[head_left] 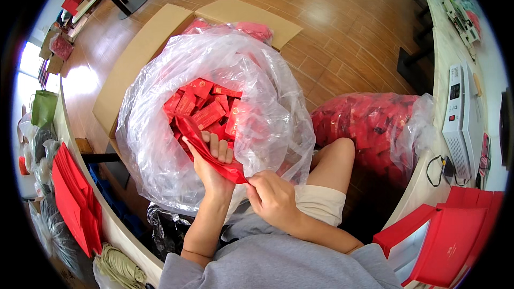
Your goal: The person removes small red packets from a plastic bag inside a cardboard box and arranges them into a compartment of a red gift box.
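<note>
My left hand [215,160] grips a flat stack of red packets [200,150], its fingers curled round the far side and the thumb on the near side. At the stack's lower right end, my right hand [273,196] pinches a corner between thumb and fingers. Both hands are over the mouth of a large clear plastic bag [273,84]. Inside it lie many small red packets [209,114] with gold printing, heaped at various angles. The bag sits in an opened cardboard box [144,52]; its lower part is hidden.
Beside my knee stands another clear bag of red packets [361,120]. On the right table are a white machine [457,116], a black cable [431,172] and red gift boxes [453,241]. Folded red bags [74,196] and green cord [120,265] lie at the left table.
</note>
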`<control>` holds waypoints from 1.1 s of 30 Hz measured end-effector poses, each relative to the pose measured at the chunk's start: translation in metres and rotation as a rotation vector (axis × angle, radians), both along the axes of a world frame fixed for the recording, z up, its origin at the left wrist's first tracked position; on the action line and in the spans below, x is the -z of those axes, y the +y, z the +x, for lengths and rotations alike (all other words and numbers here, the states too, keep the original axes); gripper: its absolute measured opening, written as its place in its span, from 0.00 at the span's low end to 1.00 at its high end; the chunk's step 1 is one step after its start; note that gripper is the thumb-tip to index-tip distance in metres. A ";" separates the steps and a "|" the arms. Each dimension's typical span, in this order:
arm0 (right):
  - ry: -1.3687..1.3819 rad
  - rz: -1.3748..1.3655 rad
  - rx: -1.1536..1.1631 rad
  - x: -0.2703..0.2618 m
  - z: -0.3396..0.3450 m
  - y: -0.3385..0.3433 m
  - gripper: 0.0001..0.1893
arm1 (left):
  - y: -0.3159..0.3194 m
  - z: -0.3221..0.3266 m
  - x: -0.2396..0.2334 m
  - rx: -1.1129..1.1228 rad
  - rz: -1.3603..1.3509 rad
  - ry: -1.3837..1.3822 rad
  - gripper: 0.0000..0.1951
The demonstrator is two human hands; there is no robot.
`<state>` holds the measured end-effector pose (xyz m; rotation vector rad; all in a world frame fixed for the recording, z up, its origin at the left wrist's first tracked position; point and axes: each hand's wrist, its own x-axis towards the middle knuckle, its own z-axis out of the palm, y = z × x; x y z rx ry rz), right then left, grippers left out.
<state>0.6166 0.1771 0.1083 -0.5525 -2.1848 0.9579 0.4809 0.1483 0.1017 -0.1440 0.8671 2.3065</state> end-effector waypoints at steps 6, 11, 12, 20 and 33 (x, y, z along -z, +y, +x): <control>-0.031 0.106 -0.099 -0.006 -0.006 0.011 0.10 | -0.001 0.007 0.001 -0.007 0.031 0.068 0.21; -0.090 0.009 -0.227 -0.015 0.004 0.027 0.10 | -0.008 -0.001 0.006 0.100 -0.012 0.059 0.16; -0.084 -0.050 -0.244 -0.019 0.008 0.031 0.11 | -0.008 -0.002 0.003 0.157 -0.078 0.041 0.19; 0.057 -0.183 -0.288 -0.030 -0.002 0.080 0.33 | -0.018 0.008 -0.014 0.893 -0.491 0.170 0.29; -0.003 -0.424 -0.004 0.008 0.032 0.093 0.11 | -0.014 -0.087 0.087 0.418 -0.988 0.889 0.18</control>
